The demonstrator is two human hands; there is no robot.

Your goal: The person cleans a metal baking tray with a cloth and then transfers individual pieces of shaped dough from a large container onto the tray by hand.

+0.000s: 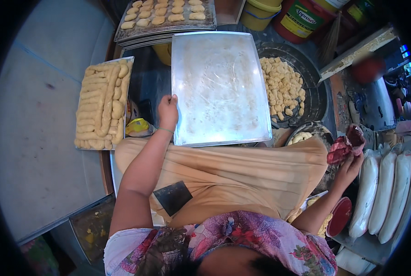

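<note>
Centrally, a rectangular silver metal tray (221,92) with a shiny, smudged face lies just beyond the person's lap, its near edge overlapping the tan draped fabric (242,175) in view. The left hand (168,112) is closed on the tray's left edge, thumb over the rim; the fingers beneath are hidden. Out to the right, the right hand (348,168) is partly curled, gripping a crumpled dark-red and pink piece of thin material (345,147); whether it is cloth or plastic, I cannot tell.

On the tan fabric, left of its middle, lies a flat black rectangular piece (173,198). To the left of the tray, well apart from it, a second metal tray (130,71) carries long, pale-yellow dough rolls (95,106) packed side by side. Far left, small rounded dough pieces (158,20) sit in rows atop a stack of dark-edged baking trays (164,37). Just right of the silver tray, a wide black round basin (316,94) holds a heap of dough chunks (281,85). Beyond stand a yellow plastic bucket (256,18) and a red plastic bucket (292,23). At right, near the right hand, long white plastic-wrapped bundles (382,193) lie side by side.
</note>
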